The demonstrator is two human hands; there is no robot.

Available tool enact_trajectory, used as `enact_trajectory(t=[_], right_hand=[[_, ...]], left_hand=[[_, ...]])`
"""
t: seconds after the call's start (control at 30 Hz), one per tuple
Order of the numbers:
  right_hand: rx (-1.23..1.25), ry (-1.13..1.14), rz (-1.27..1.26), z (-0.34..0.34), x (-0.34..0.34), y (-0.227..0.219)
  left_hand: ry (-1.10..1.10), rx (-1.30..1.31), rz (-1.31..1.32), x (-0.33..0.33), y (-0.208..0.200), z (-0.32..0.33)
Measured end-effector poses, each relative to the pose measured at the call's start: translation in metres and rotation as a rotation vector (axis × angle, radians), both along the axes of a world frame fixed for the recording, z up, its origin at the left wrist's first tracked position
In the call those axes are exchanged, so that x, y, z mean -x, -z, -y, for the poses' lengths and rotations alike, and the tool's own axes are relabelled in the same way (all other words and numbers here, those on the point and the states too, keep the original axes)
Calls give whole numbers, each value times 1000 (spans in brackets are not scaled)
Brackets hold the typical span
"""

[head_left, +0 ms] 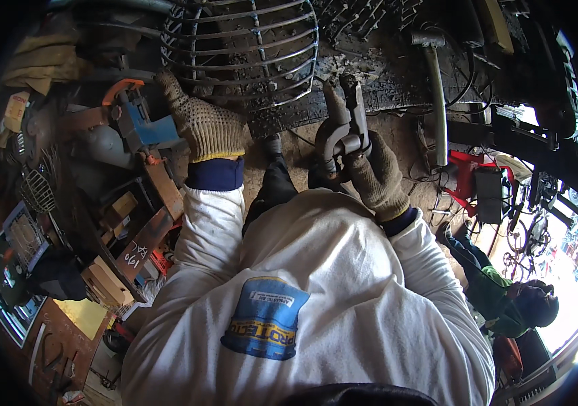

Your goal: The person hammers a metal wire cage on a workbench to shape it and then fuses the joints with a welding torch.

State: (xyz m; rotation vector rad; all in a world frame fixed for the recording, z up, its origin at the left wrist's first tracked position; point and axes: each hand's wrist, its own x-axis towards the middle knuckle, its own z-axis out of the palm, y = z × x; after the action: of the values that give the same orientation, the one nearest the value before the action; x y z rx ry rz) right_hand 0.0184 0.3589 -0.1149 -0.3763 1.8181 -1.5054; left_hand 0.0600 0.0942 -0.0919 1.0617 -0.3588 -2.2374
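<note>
A curved metal grille (255, 47) of welded round bars lies at the near edge of a dark, dirty workbench (377, 91). My left hand (207, 128), in a knitted work glove, is closed at the grille's near left corner. One digit points up along its side, and the other fingertips are hidden. In my gloved right hand (378, 177) is a pair of locking C-clamp pliers (344, 128). The curved jaws point away from me, just right of the grille, over the bench edge. The fingers wrap round the handle end.
A hammer (436, 101) with a long pale handle lies across the bench edge at right. Blue and orange metal machinery (150, 125) stands close on my left. A red plastic chair (463, 177) is at right, and another person in green (505, 298) is beyond it.
</note>
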Motion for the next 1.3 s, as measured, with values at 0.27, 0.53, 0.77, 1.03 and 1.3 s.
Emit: enact_trajectory(t=[0.27, 0.53, 0.77, 1.03, 1.3], right_hand=[[15, 15, 15, 3, 1, 3], [31, 45, -21, 19, 3, -15], [2, -20, -25, 21, 3, -9], [22, 81, -67, 6, 1, -3], [57, 39, -69, 1, 2, 11]], left_hand=[[-7, -15, 19, 2, -3, -2], [-16, -20, 33, 2, -8, -5], [-24, 4, 5, -2, 0, -1], [-18, 8, -9, 3, 8, 2], [-17, 19, -18, -1, 7, 1]])
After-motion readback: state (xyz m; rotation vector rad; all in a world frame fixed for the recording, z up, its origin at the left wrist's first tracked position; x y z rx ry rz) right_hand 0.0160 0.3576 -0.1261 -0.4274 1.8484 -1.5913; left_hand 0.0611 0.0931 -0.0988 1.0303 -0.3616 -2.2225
